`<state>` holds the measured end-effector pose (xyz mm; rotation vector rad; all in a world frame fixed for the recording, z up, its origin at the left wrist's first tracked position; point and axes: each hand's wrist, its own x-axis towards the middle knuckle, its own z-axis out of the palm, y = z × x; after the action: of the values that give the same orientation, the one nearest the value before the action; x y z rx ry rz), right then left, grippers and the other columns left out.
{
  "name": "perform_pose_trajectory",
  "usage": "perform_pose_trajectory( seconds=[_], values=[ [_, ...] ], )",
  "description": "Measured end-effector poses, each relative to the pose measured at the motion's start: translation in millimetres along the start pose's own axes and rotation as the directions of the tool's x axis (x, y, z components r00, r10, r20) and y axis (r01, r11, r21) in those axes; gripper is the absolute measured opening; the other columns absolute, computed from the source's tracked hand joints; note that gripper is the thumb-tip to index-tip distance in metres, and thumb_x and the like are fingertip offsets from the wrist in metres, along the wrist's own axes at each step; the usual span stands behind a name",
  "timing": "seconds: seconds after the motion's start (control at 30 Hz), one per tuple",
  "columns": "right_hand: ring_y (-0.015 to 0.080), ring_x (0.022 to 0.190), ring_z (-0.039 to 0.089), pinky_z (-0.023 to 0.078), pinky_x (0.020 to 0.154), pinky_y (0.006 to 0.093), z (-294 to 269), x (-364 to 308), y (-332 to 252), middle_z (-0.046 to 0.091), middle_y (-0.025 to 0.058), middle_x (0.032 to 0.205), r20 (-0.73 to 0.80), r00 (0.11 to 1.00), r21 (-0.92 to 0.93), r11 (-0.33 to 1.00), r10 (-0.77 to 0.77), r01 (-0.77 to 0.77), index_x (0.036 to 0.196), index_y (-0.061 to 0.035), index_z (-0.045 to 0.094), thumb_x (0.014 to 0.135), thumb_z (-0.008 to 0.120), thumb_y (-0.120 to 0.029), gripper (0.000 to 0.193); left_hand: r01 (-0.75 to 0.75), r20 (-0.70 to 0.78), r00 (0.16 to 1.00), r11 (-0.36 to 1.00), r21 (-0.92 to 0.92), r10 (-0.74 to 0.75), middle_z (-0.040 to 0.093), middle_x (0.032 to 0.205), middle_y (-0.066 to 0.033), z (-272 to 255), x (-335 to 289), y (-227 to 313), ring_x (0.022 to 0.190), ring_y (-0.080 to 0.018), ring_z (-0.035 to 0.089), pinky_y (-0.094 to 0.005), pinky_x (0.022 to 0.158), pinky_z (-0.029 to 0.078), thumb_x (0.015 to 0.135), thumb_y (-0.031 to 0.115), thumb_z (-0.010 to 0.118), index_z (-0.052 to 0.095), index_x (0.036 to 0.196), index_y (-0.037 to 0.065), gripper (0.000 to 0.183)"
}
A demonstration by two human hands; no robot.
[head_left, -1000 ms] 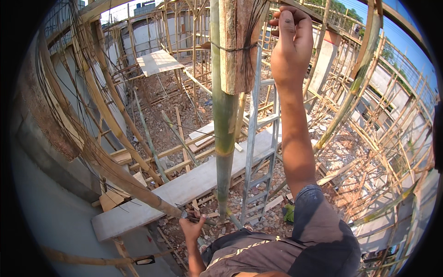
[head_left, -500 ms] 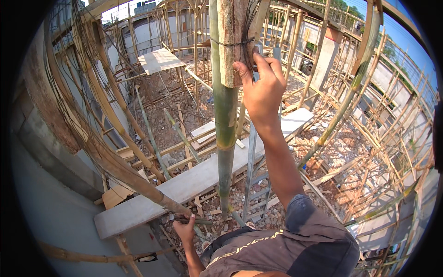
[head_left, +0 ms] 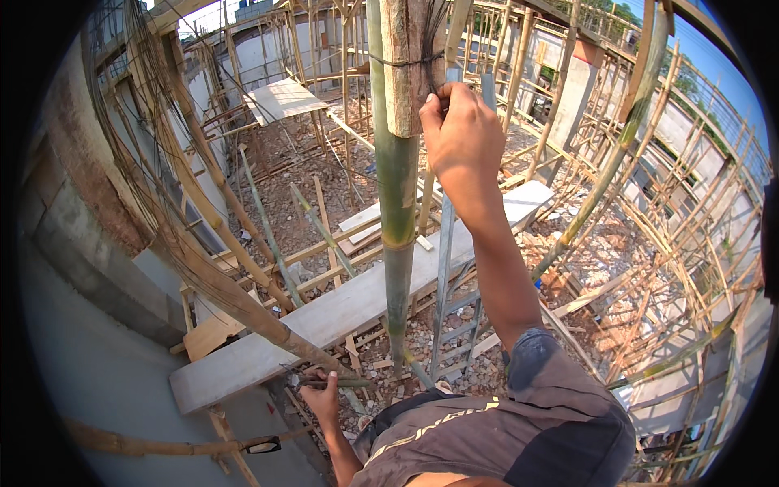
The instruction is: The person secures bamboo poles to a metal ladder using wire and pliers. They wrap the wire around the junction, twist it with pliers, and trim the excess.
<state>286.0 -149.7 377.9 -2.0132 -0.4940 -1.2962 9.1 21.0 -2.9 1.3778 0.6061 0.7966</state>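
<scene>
An upright green bamboo pole (head_left: pixel 398 187) stands in front of me, with a rough wooden board (head_left: pixel 403 97) against its upper part. Dark tie wire (head_left: pixel 398 62) loops around both, and loose strands run down the board's right side. My right hand (head_left: pixel 464 130) is raised there, thumb and fingers pinched on the strands. Low down, my left hand (head_left: pixel 321 399) is closed beside the lower end of a slanting bamboo pole (head_left: pixel 268 329). A short dark stick-like piece (head_left: pixel 353 382) passes by its fingertips; what the fingers grip cannot be made out.
A long pale plank (head_left: pixel 357 304) crosses below, behind the pole. A metal ladder-like frame (head_left: pixel 445 276) stands right of the pole. Rubble (head_left: pixel 584 252) covers the ground. Bamboo scaffolding (head_left: pixel 673 219) surrounds the site, and a grey wall (head_left: pixel 89 349) is at my left.
My right hand has shifted slightly and drawn its fingers closer together on the strands. The board and wire loop appear higher in view. My left hand stays in nearly the same place.
</scene>
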Motion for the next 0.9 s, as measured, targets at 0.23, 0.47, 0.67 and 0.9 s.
perform_pose_trajectory(
  seconds=[0.23,0.47,0.67,0.9],
  values=[
    [0.0374,0.066,0.065,0.049,0.059,0.0483,7.6,-9.2,-0.3,0.065,0.0156,0.073,0.008,1.000,0.014,1.000,0.002,-0.002,0.077,-0.0030,0.060,0.096,0.055,-0.023,0.028,-0.007,-0.041,0.999,0.999,-0.052,0.004,0.053,0.088,-0.0016,-10.9,-6.6,-7.3,0.081,-0.0100,0.051,-0.0259,0.073,0.044,0.084,0.001,0.075,0.053,0.091,0.004,0.023],
    [0.0312,0.055,0.059,0.042,0.049,0.0420,33.8,-13.7,9.8,0.058,0.0115,0.061,-0.198,0.978,0.035,0.997,-0.062,0.070,0.068,-0.0052,0.055,0.094,0.060,-0.019,0.030,0.051,-0.104,0.993,0.999,0.020,-0.048,0.054,0.090,-0.0032,-21.3,-10.0,-15.8,0.081,-0.0111,0.050,-0.0283,0.072,0.044,0.083,0.004,0.077,0.051,0.091,0.003,0.026],
    [0.0350,0.054,0.055,0.042,0.052,0.0441,37.0,-17.5,8.5,0.053,0.0136,0.060,-0.248,0.964,0.058,0.992,-0.093,0.111,0.069,-0.0044,0.054,0.096,0.057,-0.016,0.029,0.049,-0.089,0.995,0.998,0.033,-0.046,0.055,0.083,-0.0025,-7.7,-6.2,-0.7,0.073,-0.0104,0.050,-0.0271,0.067,0.042,0.083,0.002,0.076,0.054,0.081,0.003,0.022],
    [0.0346,0.055,0.056,0.043,0.052,0.0437,36.1,-15.0,12.3,0.053,0.0138,0.059,-0.244,0.958,0.002,0.988,-0.151,0.156,0.070,-0.0051,0.054,0.095,0.058,-0.016,0.028,0.110,-0.035,0.993,0.994,-0.024,-0.111,0.055,0.090,-0.0037,1.9,-2.5,-19.0,0.079,-0.0108,0.051,-0.0266,0.071,0.044,0.082,0.002,0.076,0.054,0.090,0.002,0.024]
  ],
)
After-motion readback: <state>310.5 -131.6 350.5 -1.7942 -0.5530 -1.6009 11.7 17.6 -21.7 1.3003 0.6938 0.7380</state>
